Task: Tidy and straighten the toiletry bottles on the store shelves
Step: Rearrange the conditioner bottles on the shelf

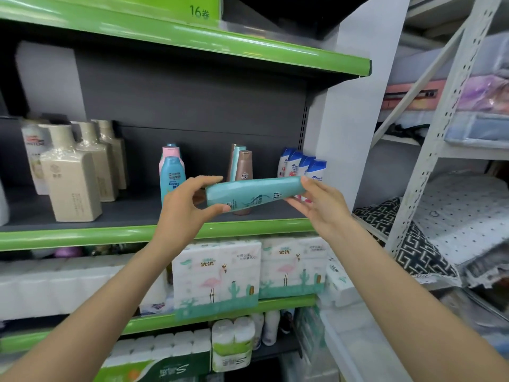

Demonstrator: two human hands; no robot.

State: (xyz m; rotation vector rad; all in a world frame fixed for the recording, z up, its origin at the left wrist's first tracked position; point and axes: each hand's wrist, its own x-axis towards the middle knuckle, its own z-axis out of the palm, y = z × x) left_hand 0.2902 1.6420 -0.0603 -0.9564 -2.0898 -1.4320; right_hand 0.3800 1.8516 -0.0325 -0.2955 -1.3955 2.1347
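While both hands hold it out in front of the shelf (pixel 154 234), the teal bottle (pixel 254 194) lies nearly on its side. The left hand (pixel 184 209) pinches its wide end between thumb and fingers; the right hand (pixel 319 201) grips the narrow end, fingers loosely curled. Judging by this, it is mid-replacement: next it likely needs turning upright and setting beside the brown bottle (pixel 243 169) just behind.
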